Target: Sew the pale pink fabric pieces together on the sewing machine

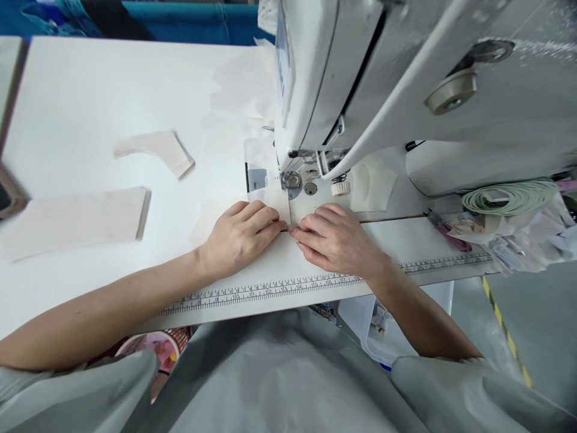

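A thin, pale piece of fabric [278, 203] lies under the needle area of the white sewing machine [306, 78]. My left hand [243, 237] rests on the fabric's left part, its thumb and index finger pinching the near edge. Close beside it, my right hand [336, 240] has its fingertips pressed together at the same edge, almost touching the left fingertips. The presser foot [292, 180] sits just beyond both hands. How much of the fabric lies beneath my left hand is hidden.
On the white table [81, 90] lie a curved stack of pale pieces [157, 149] and a long stack [85, 219]. A ruler strip [265, 291] runs along the front edge. At right are snips [448, 231], a green coil [509, 195] and scraps [532, 237].
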Demonstrator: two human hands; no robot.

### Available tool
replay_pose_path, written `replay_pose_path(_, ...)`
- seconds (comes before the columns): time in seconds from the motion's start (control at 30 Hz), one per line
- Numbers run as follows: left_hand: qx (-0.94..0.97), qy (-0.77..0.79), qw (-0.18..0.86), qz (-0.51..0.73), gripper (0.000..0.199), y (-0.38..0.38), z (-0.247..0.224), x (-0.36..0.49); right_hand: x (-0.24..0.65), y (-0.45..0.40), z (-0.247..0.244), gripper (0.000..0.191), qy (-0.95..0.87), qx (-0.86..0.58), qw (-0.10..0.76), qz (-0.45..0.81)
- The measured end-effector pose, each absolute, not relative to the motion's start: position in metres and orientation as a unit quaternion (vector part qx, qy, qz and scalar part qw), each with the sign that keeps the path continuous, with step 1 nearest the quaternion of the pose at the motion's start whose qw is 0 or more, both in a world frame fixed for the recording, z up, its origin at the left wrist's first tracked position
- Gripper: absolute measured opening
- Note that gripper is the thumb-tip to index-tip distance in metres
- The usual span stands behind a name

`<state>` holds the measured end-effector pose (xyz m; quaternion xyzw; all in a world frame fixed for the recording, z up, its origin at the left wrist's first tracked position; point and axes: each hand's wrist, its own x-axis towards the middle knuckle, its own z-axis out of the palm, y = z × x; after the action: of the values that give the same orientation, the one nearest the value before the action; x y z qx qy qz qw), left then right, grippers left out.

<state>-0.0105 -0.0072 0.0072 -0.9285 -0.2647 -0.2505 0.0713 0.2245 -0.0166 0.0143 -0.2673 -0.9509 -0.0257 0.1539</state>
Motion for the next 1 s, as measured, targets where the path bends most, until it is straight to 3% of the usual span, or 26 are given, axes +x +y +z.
replay_pose_path(1.0,-0.948,-0.229,0.113,-0.193,0.017,-0.0103,0.0121,-0.0116,0.2269,-0.0149,0.0151,0.024,-0.951,-0.262,0.163,-0.011)
